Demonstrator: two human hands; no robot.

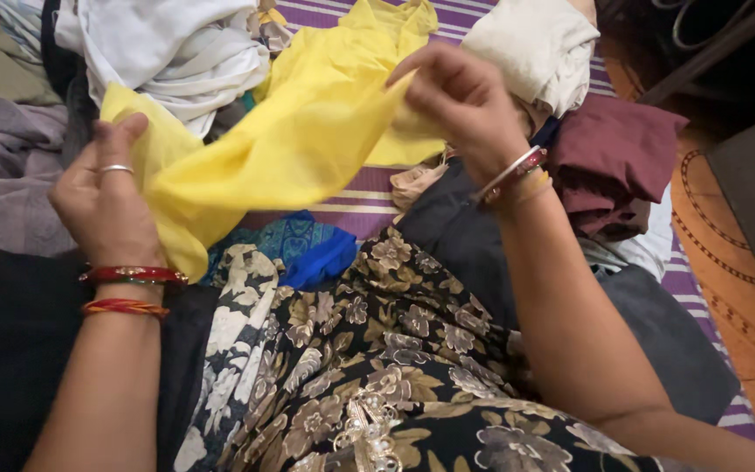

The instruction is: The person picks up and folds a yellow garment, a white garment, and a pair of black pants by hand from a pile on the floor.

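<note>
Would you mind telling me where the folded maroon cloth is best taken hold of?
Probably by the thick folded edge of the maroon cloth, coming from the right: that side lies open toward the orange floor, while the right hand and the cream cloth crowd its left.

light: soft, even daylight | shadows: faint | glare: none | focus: slight blur, top-right corner dim

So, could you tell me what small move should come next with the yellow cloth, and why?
Probably draw the hands apart: the left hand and right hand each pinch the yellow cloth, which sags twisted and bunched between them.
</note>
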